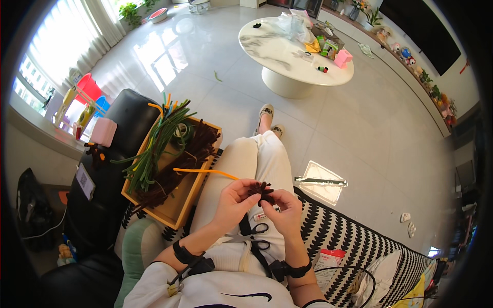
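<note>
Above my lap, both hands hold a small dark brown cluster of fuzzy chenille stems (262, 190), its short ends fanning upward. My left hand (231, 201) pinches it from the left, thumb and fingers closed. My right hand (285, 209) grips its right side, fingers bent around it. An orange chenille stem (205, 171) runs leftward from my left hand; whether it joins the brown cluster is hidden by the fingers. Below the hands, black-handled scissors (261, 229) lie on my lap beside a small white and red tube (260, 216).
At my left, a wooden box (177, 222) holds green stems (146, 154), brown stems (200, 143) and a roll of tape (181, 131). A black armrest (128, 120) stands beyond it. Ahead is a round marble-topped table (257, 43). A patterned sofa cover (349, 226) stretches rightward, with a red-and-white packet (328, 264).
</note>
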The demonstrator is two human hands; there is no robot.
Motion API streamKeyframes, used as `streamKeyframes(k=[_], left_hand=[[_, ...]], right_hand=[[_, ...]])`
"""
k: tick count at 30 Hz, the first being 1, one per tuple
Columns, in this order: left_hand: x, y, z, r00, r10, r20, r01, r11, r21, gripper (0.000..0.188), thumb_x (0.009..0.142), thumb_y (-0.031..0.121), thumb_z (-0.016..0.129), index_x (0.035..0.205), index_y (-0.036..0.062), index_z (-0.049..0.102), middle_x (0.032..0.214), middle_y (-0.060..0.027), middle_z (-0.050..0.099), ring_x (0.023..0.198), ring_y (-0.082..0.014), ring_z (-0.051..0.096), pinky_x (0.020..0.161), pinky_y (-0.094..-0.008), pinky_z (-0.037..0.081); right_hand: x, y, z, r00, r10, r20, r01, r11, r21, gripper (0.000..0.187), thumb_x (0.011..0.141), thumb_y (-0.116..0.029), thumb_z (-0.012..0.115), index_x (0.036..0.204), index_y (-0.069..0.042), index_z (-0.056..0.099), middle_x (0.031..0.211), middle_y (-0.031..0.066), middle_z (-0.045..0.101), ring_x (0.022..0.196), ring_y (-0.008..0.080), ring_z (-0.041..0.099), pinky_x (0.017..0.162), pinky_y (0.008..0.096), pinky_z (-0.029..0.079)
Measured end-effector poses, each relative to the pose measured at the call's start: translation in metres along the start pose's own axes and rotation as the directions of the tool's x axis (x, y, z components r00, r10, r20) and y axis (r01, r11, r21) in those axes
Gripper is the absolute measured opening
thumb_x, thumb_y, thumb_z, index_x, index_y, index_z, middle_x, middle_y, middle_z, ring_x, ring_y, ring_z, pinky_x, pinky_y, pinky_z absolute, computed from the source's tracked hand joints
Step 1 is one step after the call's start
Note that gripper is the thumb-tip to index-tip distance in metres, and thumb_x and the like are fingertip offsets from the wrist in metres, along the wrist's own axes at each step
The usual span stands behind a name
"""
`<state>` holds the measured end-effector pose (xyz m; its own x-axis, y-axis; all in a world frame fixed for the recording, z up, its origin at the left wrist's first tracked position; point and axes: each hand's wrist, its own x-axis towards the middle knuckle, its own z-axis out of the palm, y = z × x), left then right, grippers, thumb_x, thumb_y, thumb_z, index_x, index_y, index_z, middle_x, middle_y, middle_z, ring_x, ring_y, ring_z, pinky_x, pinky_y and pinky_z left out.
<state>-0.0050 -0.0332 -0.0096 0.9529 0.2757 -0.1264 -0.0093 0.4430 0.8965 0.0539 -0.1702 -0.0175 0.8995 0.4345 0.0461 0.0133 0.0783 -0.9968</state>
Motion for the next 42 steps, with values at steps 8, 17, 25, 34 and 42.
streamKeyframes(k=[8,17,25,34,42], left_hand=[[0.000,0.002,0.001,1.000,0.007,-0.001,-0.006,0.998,0.068,0.025,0.086,-0.005,0.054,0.111,-0.0036,0.052,0.107,-0.0133,0.064,0.095,-0.0156,0.062,0.086,-0.0289,0.049],[0.004,0.002,-0.004,0.993,-0.111,0.027,0.114,0.983,-0.144,0.024,0.083,-0.004,0.061,0.106,-0.0009,0.053,0.097,-0.0083,0.065,0.088,-0.0124,0.062,0.080,-0.0249,0.049],[0.002,0.000,-0.001,0.988,-0.150,-0.034,0.137,0.960,-0.245,0.024,0.080,-0.006,0.063,0.100,0.0012,0.053,0.093,-0.0079,0.064,0.086,-0.0128,0.062,0.080,-0.0256,0.050],[0.003,0.004,-0.002,0.987,-0.154,0.039,0.159,0.969,-0.190,0.034,0.079,-0.008,0.061,0.109,0.0008,0.050,0.100,-0.0086,0.061,0.093,-0.0139,0.060,0.085,-0.0271,0.048],[-0.002,0.003,0.006,0.998,-0.036,-0.043,0.037,0.999,0.039,0.040,0.079,-0.011,0.059,0.116,-0.0003,0.049,0.106,-0.0099,0.062,0.094,-0.0144,0.060,0.084,-0.0264,0.049]], right_hand=[[-0.002,0.005,0.003,0.999,-0.005,-0.041,0.001,0.995,-0.100,0.012,0.074,0.008,0.066,0.085,0.005,0.062,0.082,0.0035,0.063,0.071,0.0071,0.059,0.064,0.0186,0.047],[0.004,-0.003,-0.007,0.992,0.122,-0.014,-0.120,0.986,0.116,0.010,0.075,0.007,0.067,0.083,0.005,0.062,0.075,0.0037,0.063,0.063,0.0066,0.057,0.058,0.0199,0.048],[0.000,-0.005,0.000,0.997,0.067,0.042,-0.077,0.951,0.300,0.020,0.075,0.009,0.067,0.093,0.004,0.060,0.089,0.0057,0.063,0.079,0.0089,0.060,0.065,0.0195,0.050],[-0.001,-0.002,-0.003,0.996,0.087,-0.004,-0.083,0.963,0.258,0.023,0.075,0.010,0.066,0.096,0.005,0.059,0.091,0.0055,0.063,0.080,0.0094,0.058,0.075,0.0217,0.048],[-0.001,-0.001,-0.001,0.991,0.128,-0.034,-0.118,0.971,0.209,0.024,0.075,0.009,0.067,0.097,0.004,0.060,0.088,0.0041,0.062,0.076,0.0081,0.057,0.073,0.0212,0.048]])
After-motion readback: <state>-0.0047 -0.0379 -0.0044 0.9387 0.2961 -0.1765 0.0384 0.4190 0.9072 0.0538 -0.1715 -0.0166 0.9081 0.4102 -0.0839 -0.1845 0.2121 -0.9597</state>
